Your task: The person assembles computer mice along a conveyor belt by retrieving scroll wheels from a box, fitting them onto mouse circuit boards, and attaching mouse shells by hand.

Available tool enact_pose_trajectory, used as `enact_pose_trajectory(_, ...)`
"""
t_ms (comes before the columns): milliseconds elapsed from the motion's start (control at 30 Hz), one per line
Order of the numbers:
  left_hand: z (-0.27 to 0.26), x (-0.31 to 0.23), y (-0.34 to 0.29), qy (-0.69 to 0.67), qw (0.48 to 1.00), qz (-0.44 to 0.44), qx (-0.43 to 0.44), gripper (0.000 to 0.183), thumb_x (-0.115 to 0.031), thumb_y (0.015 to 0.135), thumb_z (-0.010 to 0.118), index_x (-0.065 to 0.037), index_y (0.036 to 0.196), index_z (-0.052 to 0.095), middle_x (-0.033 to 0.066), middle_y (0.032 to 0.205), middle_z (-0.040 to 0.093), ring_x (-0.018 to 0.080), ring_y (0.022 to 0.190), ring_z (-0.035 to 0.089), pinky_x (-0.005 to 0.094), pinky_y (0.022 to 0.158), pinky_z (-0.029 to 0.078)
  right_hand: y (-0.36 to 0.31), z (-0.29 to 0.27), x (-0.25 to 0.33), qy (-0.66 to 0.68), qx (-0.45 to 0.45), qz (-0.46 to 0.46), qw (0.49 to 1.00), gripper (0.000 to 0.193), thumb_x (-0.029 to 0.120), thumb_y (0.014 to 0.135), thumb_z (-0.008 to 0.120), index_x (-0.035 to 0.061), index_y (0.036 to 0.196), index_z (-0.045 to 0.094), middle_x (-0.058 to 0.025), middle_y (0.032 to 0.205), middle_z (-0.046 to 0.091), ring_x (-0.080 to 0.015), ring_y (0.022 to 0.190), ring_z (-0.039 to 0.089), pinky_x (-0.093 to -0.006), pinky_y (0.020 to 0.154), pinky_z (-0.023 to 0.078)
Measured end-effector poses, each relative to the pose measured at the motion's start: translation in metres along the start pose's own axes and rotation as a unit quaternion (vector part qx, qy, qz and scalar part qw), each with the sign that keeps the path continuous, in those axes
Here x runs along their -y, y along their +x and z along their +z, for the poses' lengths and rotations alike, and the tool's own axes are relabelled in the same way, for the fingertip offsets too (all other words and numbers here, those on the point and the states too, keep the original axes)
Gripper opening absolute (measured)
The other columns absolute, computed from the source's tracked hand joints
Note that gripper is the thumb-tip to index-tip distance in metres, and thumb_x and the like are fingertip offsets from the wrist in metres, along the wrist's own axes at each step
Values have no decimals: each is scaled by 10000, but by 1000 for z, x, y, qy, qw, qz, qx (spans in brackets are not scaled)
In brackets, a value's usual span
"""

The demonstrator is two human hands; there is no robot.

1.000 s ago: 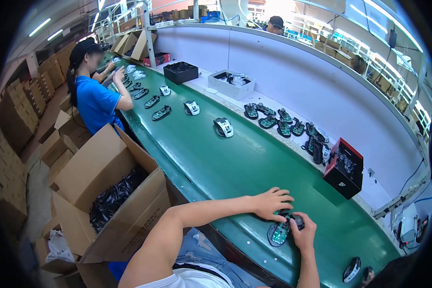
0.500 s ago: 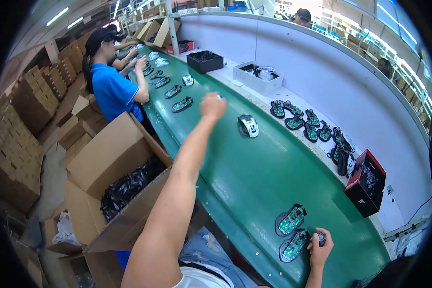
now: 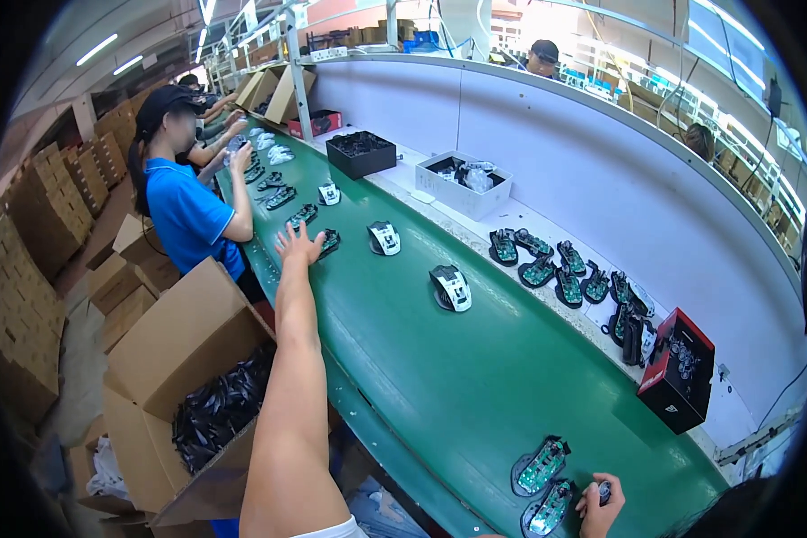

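My left hand (image 3: 298, 244) stretches far up the green belt with its fingers spread. It is over a computer mouse base with a green circuit board (image 3: 330, 242), partly hidden by the fingers. To its right, two white-and-black mouse shells (image 3: 384, 238) lie on the belt, one nearer than the other. At the lower right, my right hand (image 3: 603, 509) is closed on a small round dark part (image 3: 604, 491), too small to make out further. Beside that hand, two mouse bases with circuit boards (image 3: 540, 466) lie on the belt.
Several mouse bases (image 3: 568, 285) sit on the ledge, by a black-red box (image 3: 681, 368). A grey-white tray (image 3: 464, 193) and black box (image 3: 360, 157) stand farther back. A cardboard carton (image 3: 179, 359) of black parts is left; a co-worker in blue (image 3: 188, 202) works beyond.
My left hand has moved left, from above the belt's middle to a mouse base. A second white-and-black shell now lies where that hand was. The right hand still holds the round part.
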State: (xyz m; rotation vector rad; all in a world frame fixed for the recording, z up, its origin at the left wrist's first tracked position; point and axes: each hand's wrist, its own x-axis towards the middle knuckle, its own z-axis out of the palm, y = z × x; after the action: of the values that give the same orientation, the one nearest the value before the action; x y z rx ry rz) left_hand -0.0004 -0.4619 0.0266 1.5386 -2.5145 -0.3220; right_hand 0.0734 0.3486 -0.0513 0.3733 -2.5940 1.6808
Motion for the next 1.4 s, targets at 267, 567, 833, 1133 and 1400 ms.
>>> enact_pose_trajectory(267, 20, -3, 46, 3, 1000, 21, 1, 895, -739, 892, 430, -279, 1603, 141, 115, 1674, 29, 381, 1529, 46, 565, 1218, 83, -10, -6, 34, 47, -48, 126, 990, 236, 83, 958, 629, 22, 1186, 632, -31, 768, 652, -63, 575, 562, -198, 494, 417)
enact_pose_trajectory(567, 26, 7, 41, -21, 999, 29, 1, 797, -716, 950, 302, -224, 1576, 277, 134, 1661, 122, 385, 1522, 98, 556, 1219, 79, 8, 9, 51, 116, -73, 54, 989, 174, 63, 918, 610, -32, 1059, 575, -54, 690, 571, -70, 453, 496, -191, 384, 342)
enact_pose_trajectory(833, 22, -5, -1, -29, 997, 59, 33, 769, -700, 946, 332, -238, 1561, 313, 137, 1654, 155, 416, 1513, 108, 567, 1217, 86, 0, 3, 51, 131, -58, 34, 989, 189, 105, 929, 627, -28, 1057, 583, -50, 689, 574, -69, 465, 507, -192, 391, 346)
enact_pose_trajectory(1133, 36, -27, -62, -46, 993, 107, 16, 600, -547, 998, 385, -313, 1547, 324, 114, 1630, 239, 391, 1499, 191, 580, 1209, 131, -3, -2, 53, 109, -45, 46, 992, 166, 97, 920, 636, -15, 1039, 603, -33, 689, 577, -67, 472, 513, -196, 407, 374)
enact_pose_trajectory(1400, 13, -85, -138, 61, 987, 134, 72, 623, -540, 949, 517, -144, 1429, 488, 185, 1469, 415, 431, 1357, 387, 619, 1050, 390, 1, 0, 49, 80, -12, 4, 997, 158, 104, 924, 638, 10, 1051, 630, -11, 683, 585, -58, 484, 530, -204, 414, 373)
